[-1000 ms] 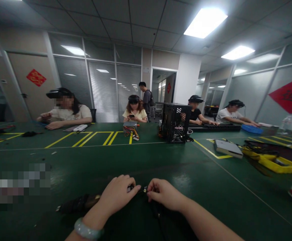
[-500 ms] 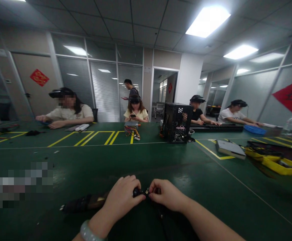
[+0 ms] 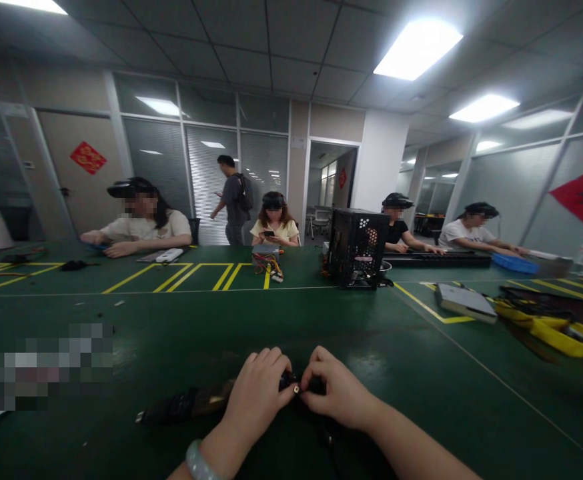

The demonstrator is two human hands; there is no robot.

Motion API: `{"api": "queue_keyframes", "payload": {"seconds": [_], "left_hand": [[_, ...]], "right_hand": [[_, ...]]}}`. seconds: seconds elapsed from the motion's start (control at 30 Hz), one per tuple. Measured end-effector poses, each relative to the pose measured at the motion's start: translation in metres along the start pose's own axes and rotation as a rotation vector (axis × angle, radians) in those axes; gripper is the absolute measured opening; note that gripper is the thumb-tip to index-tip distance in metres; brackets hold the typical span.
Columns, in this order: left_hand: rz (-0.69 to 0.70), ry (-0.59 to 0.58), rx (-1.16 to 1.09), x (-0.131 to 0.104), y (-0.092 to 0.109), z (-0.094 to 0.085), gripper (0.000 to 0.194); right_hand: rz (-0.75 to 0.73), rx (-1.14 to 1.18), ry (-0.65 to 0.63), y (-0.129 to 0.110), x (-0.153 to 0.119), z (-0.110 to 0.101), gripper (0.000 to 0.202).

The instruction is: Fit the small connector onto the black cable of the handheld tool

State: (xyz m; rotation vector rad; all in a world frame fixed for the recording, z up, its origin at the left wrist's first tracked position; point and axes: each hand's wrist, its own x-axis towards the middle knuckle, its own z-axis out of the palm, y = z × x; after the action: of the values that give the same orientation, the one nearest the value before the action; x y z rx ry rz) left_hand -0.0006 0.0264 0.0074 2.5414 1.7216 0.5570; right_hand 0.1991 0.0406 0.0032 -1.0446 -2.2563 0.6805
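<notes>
My left hand (image 3: 261, 385), with a pale bracelet (image 3: 200, 460) on its wrist, pinches a small black part (image 3: 287, 381) between thumb and fingers. A tiny gold-coloured end shows where the fingertips of both hands meet. My right hand (image 3: 339, 387) is closed in a pinch at the other side of that part, and a dark cable seems to hang below it. What exactly the part is cannot be made out. Behind my left wrist a dark elongated tool (image 3: 181, 405) with a silvery tip lies on the green table (image 3: 191, 340), partly hidden by the hand.
A black computer case (image 3: 356, 248) stands across the table, with a power supply (image 3: 267, 259) and its wires to its left. To the right lie a grey box-shaped device (image 3: 465, 301) and a yellow tray (image 3: 566, 339). Several people sit opposite; another person (image 3: 235, 200) stands behind.
My hands have come closer together around the small part, and the gap between them has shrunk. The standing person has moved left. The whole view has shifted slightly.
</notes>
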Motion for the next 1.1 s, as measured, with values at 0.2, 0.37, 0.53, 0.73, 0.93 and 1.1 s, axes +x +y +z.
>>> {"api": "queue_keyframes", "payload": {"seconds": [0.2,0.37,0.53,0.73,0.93,1.1], "left_hand": [[0.041,-0.021,-0.089,-0.006,-0.003,-0.008,0.028],[0.025,-0.094,-0.145,-0.01,-0.007,-0.015,0.029],[0.033,-0.077,-0.145,-0.01,-0.005,-0.014,0.027],[0.042,-0.024,-0.051,-0.001,-0.004,-0.009,0.048],[0.057,-0.018,-0.06,0.004,-0.008,-0.009,0.045],[0.067,-0.039,-0.043,-0.003,0.003,-0.017,0.031]], "right_hand": [[-0.014,-0.06,-0.016,0.005,0.002,-0.001,0.007],[-0.023,-0.102,-0.031,0.005,0.002,0.0,0.011],[-0.036,-0.168,-0.017,-0.002,0.001,0.0,0.01],[-0.033,-0.312,0.035,-0.011,0.003,-0.003,0.011],[0.006,-0.35,0.03,-0.006,0.003,0.001,0.011],[0.021,-0.387,0.017,0.002,0.003,0.003,0.011]]}}
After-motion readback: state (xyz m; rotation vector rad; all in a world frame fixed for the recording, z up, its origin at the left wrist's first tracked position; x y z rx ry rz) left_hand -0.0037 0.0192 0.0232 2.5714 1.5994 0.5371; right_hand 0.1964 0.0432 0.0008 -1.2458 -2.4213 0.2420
